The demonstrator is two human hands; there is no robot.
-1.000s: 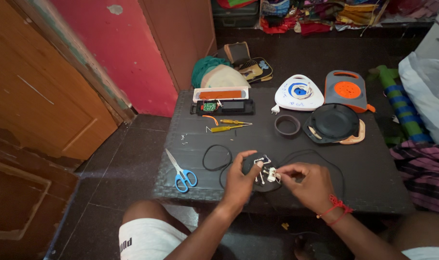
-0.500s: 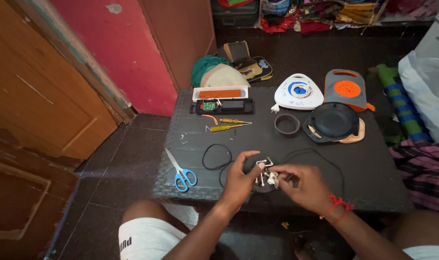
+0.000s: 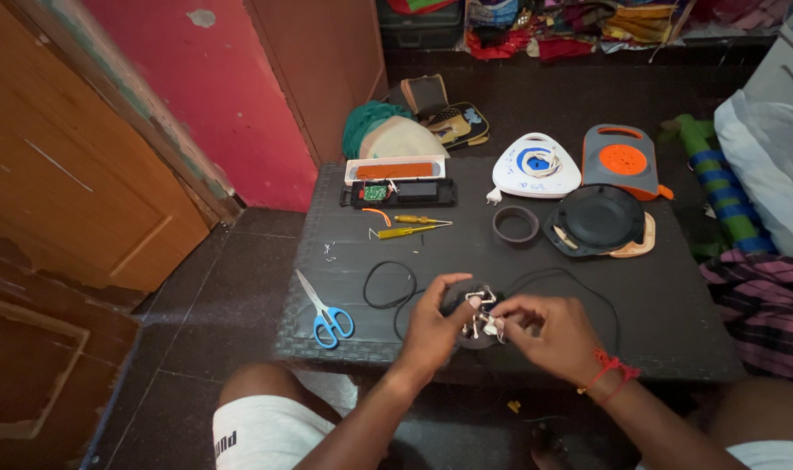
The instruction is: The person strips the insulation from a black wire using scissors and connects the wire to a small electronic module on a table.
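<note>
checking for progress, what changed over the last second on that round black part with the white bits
Very little. Both hands, left hand and right hand, keep pinching the white bits on the round black part, fingers shifting slightly. Nothing was picked up or let go. Scissors, screwdriver and cord reels stayed put.

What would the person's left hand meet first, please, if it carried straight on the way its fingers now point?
The left hand points right, across the round black part with white wires. It would likely meet the right hand's fingers first, though depth is unclear.
</note>
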